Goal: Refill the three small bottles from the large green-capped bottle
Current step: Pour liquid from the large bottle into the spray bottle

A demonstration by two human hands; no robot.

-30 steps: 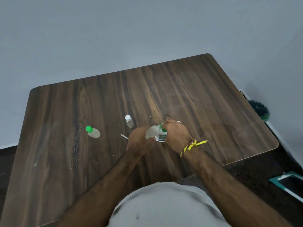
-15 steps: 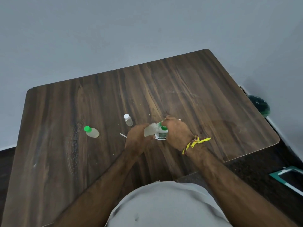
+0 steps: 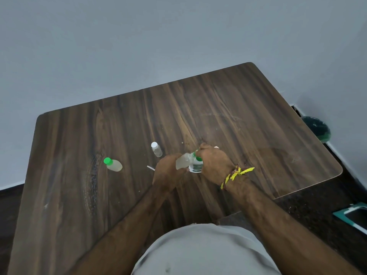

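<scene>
Head: small bottle [image 3: 183, 163] between fingers [image 3: 202, 148], tilted.

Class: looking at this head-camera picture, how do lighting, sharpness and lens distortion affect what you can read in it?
Head view: dim, even light, soft shadows; a faint sheen on the table; wide-angle lens bows its edges; hands and the bottles they hold are slightly blurred, label unreadable.

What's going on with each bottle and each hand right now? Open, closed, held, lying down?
Green-capped small bottle: capped, lying on its side on the table, untouched.
White-capped small bottle: capped, on the table, untouched.
Clear bottle: gripped in the left hand, tilted.
Labelled bottle: beside the clear bottle, under the right hand.
Right hand: fingers pinched where the two bottles meet.
</scene>
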